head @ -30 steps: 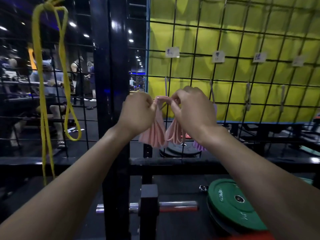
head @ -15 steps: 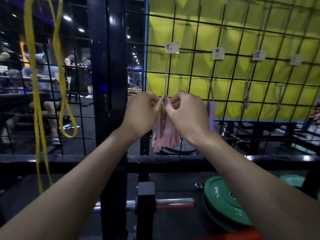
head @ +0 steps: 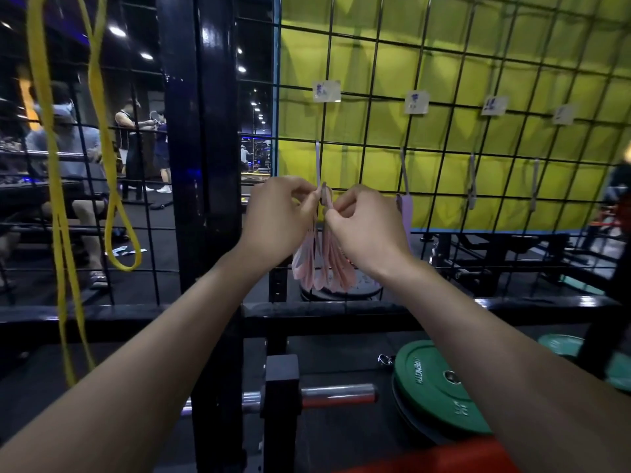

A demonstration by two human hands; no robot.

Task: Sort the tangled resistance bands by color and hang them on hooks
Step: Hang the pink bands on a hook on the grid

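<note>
Head view: left hand point(head: 276, 223) and right hand point(head: 367, 230) pinch pink bands point(head: 324, 264) at the hook point(head: 322, 194) (hanging step); next, seat the loops and release.

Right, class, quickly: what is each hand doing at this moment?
Left hand: pinching the top of the pink bands.
Right hand: pinching the same pink bands.

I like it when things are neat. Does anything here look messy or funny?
Only the long yellow rubber band: it dangles twisted on the dark mesh at far left, away from the labelled hooks. The pink flat bands hang bunched at the first hook.
</note>
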